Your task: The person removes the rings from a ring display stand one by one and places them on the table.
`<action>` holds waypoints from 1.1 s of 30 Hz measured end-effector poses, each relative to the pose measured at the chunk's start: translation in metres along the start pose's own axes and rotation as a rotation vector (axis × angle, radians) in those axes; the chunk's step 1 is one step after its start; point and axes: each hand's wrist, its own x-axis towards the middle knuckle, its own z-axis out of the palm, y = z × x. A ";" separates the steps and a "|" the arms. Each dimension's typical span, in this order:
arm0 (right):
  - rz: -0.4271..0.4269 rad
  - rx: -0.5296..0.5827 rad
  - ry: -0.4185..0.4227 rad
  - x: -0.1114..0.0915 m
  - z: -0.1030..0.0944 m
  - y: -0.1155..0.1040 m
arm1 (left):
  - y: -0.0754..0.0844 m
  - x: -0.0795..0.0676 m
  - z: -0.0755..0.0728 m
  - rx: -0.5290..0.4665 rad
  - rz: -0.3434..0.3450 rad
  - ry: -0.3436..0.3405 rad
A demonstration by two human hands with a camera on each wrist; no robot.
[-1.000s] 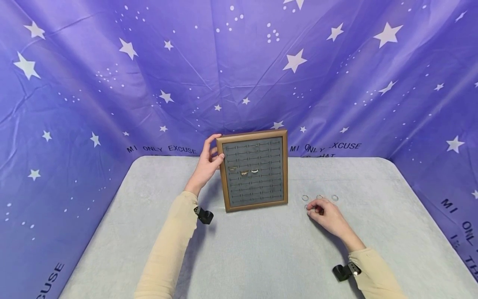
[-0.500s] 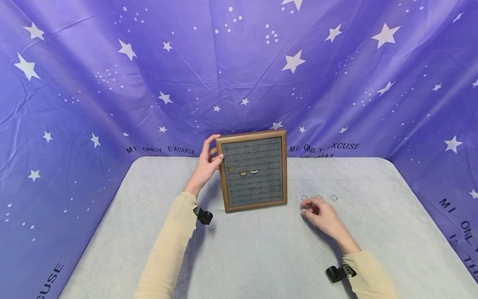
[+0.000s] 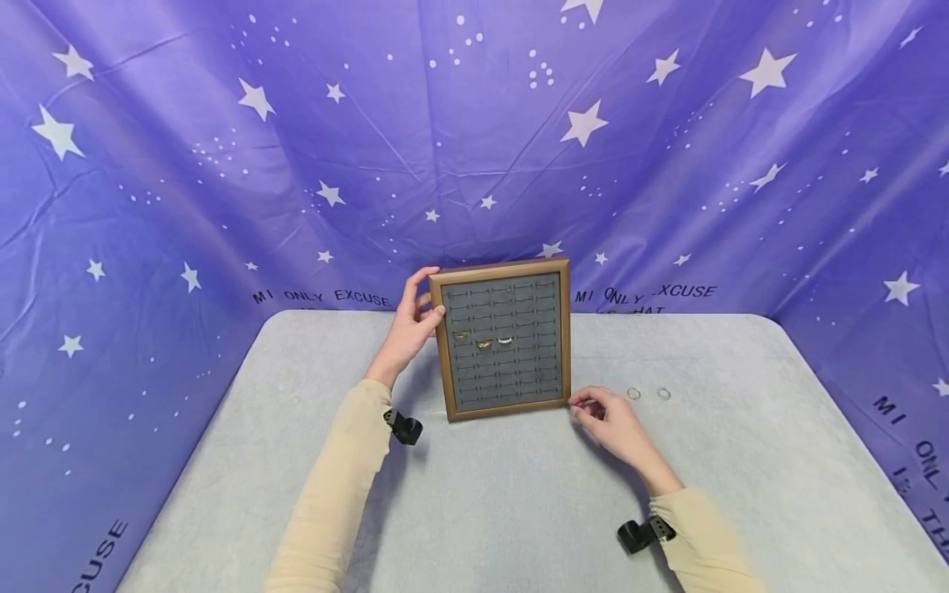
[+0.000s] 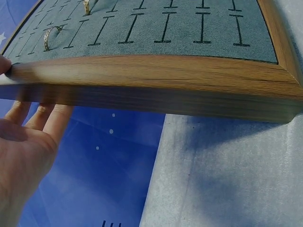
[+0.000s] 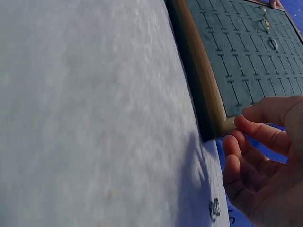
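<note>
A wood-framed ring display tray [image 3: 519, 379] with a slotted grey pad stands tilted back on the table. My left hand [image 3: 408, 329] grips its upper left edge, thumb in front and fingers behind. Three rings sit in the slots: a gold-toned ring [image 3: 461, 335], a second gold-toned ring [image 3: 485, 343] and a silver ring [image 3: 506, 340]. By the tray's lower right corner is my right hand [image 3: 608, 420], thumb and forefinger pinched together on a small ring that the fingertips mostly hide. The other fingers curl loosely in the right wrist view.
Two loose rings, one ring [image 3: 633, 394] and another ring [image 3: 663, 394], lie on the grey table [image 3: 504, 511] right of the tray. A purple star-patterned cloth [image 3: 474, 148] hangs behind and at both sides. Black wrist cameras sit on both sleeves.
My right hand has picked a ring from the loose group and moved left to the tray's lower right corner, hiding another loose ring's spot. The left hand and tray have stayed put.
</note>
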 end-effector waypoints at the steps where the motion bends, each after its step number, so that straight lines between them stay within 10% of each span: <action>1: -0.006 0.006 0.002 0.001 0.001 -0.001 | 0.000 0.000 0.000 0.002 0.003 -0.001; 33: -0.095 0.107 0.079 0.040 0.015 -0.058 | -0.027 0.007 -0.007 -0.002 0.018 0.006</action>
